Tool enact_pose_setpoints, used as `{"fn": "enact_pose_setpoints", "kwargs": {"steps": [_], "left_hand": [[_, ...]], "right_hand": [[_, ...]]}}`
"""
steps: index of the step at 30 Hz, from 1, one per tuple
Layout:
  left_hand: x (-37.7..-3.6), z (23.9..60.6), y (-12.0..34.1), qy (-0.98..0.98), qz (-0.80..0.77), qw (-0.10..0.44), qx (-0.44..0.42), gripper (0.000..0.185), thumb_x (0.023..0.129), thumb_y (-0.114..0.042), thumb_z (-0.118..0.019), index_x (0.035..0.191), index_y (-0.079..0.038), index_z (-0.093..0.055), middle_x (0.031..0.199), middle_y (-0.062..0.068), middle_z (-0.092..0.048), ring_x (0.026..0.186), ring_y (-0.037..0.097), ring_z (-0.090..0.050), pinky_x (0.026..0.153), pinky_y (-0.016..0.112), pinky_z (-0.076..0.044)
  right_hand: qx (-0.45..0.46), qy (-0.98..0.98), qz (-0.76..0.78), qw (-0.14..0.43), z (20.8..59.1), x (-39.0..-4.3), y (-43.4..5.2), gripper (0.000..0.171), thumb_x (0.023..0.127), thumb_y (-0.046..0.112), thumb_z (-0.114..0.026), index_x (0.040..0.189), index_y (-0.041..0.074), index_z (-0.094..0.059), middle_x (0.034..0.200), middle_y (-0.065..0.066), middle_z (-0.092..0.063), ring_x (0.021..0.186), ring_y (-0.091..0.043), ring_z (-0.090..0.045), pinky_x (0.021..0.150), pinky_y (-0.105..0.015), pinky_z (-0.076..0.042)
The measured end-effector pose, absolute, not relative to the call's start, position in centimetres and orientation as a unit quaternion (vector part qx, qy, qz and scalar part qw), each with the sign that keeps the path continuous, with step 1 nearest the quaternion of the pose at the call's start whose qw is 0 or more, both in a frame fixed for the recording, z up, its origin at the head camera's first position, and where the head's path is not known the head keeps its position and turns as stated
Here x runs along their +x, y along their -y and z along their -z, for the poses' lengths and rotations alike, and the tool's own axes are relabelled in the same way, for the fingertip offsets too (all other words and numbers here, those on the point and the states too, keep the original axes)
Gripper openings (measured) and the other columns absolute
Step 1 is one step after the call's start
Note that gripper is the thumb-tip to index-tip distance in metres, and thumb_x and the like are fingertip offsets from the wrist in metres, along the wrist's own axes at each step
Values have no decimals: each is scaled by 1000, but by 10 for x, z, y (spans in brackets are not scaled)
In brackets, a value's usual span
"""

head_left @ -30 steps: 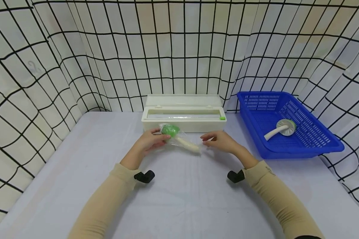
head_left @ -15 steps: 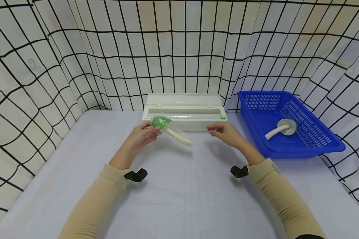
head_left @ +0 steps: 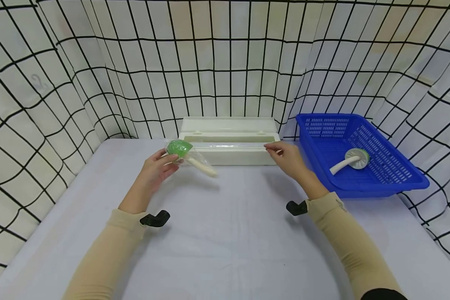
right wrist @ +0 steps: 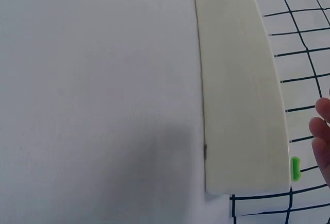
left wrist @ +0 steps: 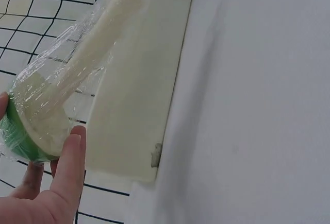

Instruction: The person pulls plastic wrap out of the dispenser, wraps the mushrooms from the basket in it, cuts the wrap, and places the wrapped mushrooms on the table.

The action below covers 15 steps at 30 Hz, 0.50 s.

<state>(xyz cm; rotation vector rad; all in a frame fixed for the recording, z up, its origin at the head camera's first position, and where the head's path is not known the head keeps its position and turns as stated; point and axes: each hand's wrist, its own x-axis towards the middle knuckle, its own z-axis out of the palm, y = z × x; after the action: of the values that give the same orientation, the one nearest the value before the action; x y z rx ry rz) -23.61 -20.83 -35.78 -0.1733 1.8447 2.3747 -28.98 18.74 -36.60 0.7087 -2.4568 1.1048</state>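
Observation:
My left hand (head_left: 154, 171) holds a green-capped mushroom (head_left: 179, 148), wrapped in clear film, by its cap, above the table left of centre. Its pale stem points right and down in the head view; in the left wrist view the wrapped stem (left wrist: 87, 54) slants up, with fingers and thumb around the cap. My right hand (head_left: 289, 160) is over the right end of a white cling film dispenser (head_left: 232, 156), whose lid is raised. Its bent fingertips are right at the front edge and hide the green slider in the head view. The right wrist view shows that slider (right wrist: 295, 169) just below the fingers.
A blue plastic basket (head_left: 378, 192) stands at the right with a second green-capped mushroom (head_left: 361, 159) lying in it, gills showing. White cloth covers the table (head_left: 228, 233). Black wire grid (head_left: 230, 75) walls close off the back and both sides.
My left hand has carried the wrapped mushroom left and up, away from the dispenser's middle. My right hand has moved forward and slightly right to the dispenser's right end.

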Motion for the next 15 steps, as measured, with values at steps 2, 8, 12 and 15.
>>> {"fn": "enact_pose_setpoints", "kwargs": {"steps": [2, 8, 12, 15], "left_hand": [[-236, 359, 215, -600, -795, 62, -65, 76, 102, -9, -63, 163, -5, -19, 101, -6, -67, 91, 8, -69, 88, 21, -55], [-234, 364, 235, -552, -828, 48, -86, 77, 102, -3, -60, 165, -9, -16, 94, -4, -69, 87, 10, -70, 84, 23, -57], [-234, 367, 245, -520, -848, 41, -94, 78, 102, 0, -58, 165, -10, -14, 94, -3, -68, 86, 12, -70, 81, 25, -58], [-234, 369, 253, -498, -861, 35, -103, 80, 101, 1, -59, 166, -13, -13, 97, -4, -67, 87, 13, -71, 79, 27, -59]], "right_hand": [[249, 870, -381, 189, 368, -294, -187, 20, 97, -5, -64, 115, -7, -74, 107, -21, -74, 93, -33, -69, 81, -47, -58], [227, 877, -367, 210, 375, -305, -188, 20, 96, -6, -64, 114, -9, -73, 103, -24, -73, 95, -36, -68, 82, -49, -57], [212, 882, -355, 226, 377, -311, -189, 19, 95, -5, -65, 113, -7, -74, 102, -23, -73, 93, -36, -68, 81, -49, -57], [208, 887, -347, 222, 375, -313, -189, 19, 95, -4, -65, 113, -6, -74, 104, -23, -73, 94, -36, -68, 81, -49, -57]]}}
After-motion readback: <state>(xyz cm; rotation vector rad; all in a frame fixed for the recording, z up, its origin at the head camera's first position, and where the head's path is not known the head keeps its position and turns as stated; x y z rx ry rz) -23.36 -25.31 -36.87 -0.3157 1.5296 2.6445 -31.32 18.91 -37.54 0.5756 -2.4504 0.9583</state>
